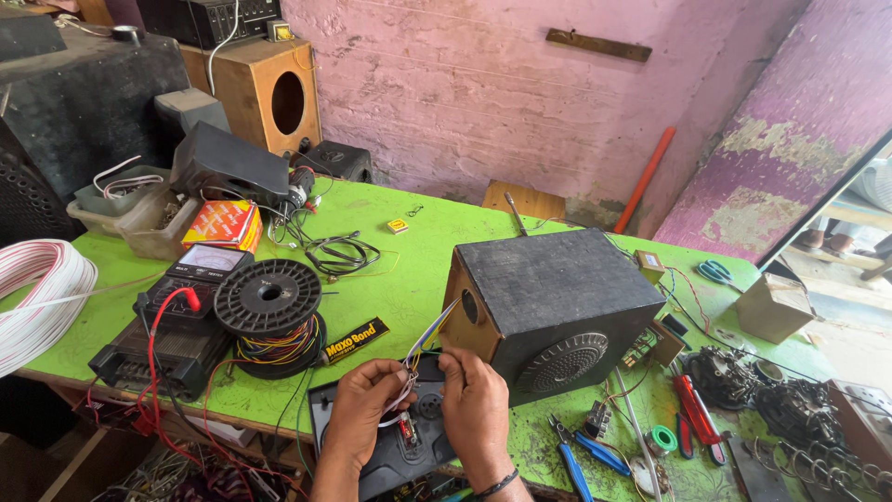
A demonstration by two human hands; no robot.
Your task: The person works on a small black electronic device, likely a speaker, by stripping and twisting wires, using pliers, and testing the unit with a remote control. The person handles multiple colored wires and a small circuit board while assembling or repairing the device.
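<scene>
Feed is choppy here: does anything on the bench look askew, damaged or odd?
The black box-shaped speaker cabinet sits tilted on the green table, its wires trailing from a side hole to both hands: left hand, right hand. The table's front edge is scuffed and stained. Nothing looks spilled.

Black wire spool (268, 297), blue pliers (574, 457)

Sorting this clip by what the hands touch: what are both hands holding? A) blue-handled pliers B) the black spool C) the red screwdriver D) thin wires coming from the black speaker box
D: the left hand and right hand pinch thin wires leading out of the black speaker box.
</scene>
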